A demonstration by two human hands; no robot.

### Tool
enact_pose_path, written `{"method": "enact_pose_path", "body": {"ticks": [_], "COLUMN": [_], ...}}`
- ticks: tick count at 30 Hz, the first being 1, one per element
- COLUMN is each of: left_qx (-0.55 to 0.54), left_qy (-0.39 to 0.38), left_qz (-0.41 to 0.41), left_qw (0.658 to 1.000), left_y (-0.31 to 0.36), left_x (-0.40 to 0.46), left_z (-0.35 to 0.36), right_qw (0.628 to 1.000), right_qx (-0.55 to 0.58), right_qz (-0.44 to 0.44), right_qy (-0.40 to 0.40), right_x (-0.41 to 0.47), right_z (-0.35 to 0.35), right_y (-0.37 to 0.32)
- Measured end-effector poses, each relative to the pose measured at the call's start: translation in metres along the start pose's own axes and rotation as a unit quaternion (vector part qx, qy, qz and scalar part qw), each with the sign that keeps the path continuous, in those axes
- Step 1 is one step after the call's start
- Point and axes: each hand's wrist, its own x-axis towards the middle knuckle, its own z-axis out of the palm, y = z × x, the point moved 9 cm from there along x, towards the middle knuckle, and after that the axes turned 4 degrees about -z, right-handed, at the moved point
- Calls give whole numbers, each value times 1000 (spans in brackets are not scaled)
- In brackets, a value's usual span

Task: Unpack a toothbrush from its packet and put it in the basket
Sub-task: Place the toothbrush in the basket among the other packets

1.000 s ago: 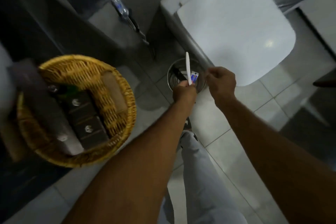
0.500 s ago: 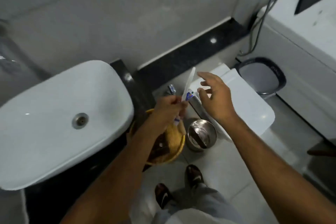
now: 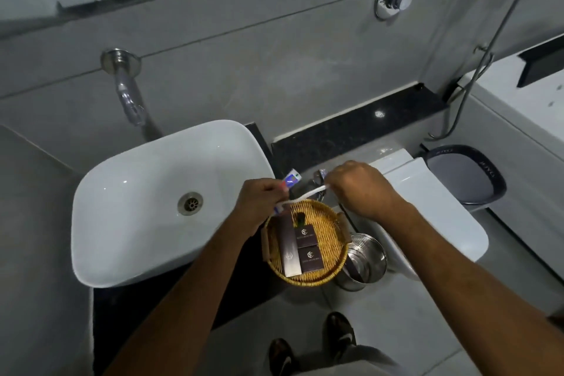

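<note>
A white toothbrush (image 3: 305,194) stretches level between my two hands, just above the far rim of the round wicker basket (image 3: 334,233). My left hand (image 3: 262,203) grips one end together with a small blue and white packet (image 3: 291,178) that sticks up past the fingers. My right hand (image 3: 357,189) pinches the other end. In the basket lie dark brown boxes (image 3: 305,249).
A white basin (image 3: 146,201) fills the counter left of the basket, with a wall spout (image 3: 126,91) above it. A steel bin (image 3: 363,262) stands on the floor right of the basket, beside the white toilet (image 3: 427,201). A dark-rimmed bin (image 3: 467,174) is at the far right.
My head has lifted from the floor bin to the counter. The toothbrush went from upright in my left hand to level, and my right hand has closed on its free end.
</note>
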Motion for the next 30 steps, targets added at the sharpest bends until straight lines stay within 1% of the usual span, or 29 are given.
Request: {"method": "enact_pose_path", "body": {"ticks": [1,2,3,4,5,6,7,8,9,10,12,13,15,18,21,28,30], "left_qx": [6,15,9,-9,-15,-5,21,46,60,67,83,95,107,108,98,131,135], "left_qy": [51,95,133,161,181,188,183,173,160,147,130,125,122,126,129,131,131], "left_qz": [9,20,30,36,41,50,54,52,47,41,29,19,6,-9,-20,-18,-18], "left_qw": [999,995,991,986,982,981,981,982,984,986,988,987,987,986,987,983,982], "left_y": [-3,-6,-9,-15,-22,-29,-37,-46,-55,-62,-77,-85,-97,-106,-110,-107,-109], "left_x": [2,1,-6,-15,-24,-31,-35,-38,-40,-42,-40,-39,-36,-33,-28,-27,-26], "left_z": [-7,-12,-20,-26,-30,-31,-29,-24,-18,-14,-9,-5,-1,-3,-8,-6,-5], "right_qw": [999,993,975,939,889,833,786,755,741,748,781,788,794,809,810,826,820], "right_qx": [16,50,111,191,275,350,403,433,446,440,399,383,375,328,318,288,291], "right_qz": [38,101,186,275,355,417,459,485,496,493,480,482,478,488,493,484,492], "right_qy": [7,24,53,78,94,101,97,88,76,58,6,-7,1,10,23,-23,-37], "right_x": [-11,-26,-43,-64,-83,-96,-103,-105,-102,-96,-82,-78,-73,-68,-64,-68,-69], "right_z": [5,10,18,31,50,71,91,107,119,127,141,147,156,163,174,188,191], "right_y": [12,28,41,50,53,49,41,32,24,17,5,2,1,4,5,2,1]}}
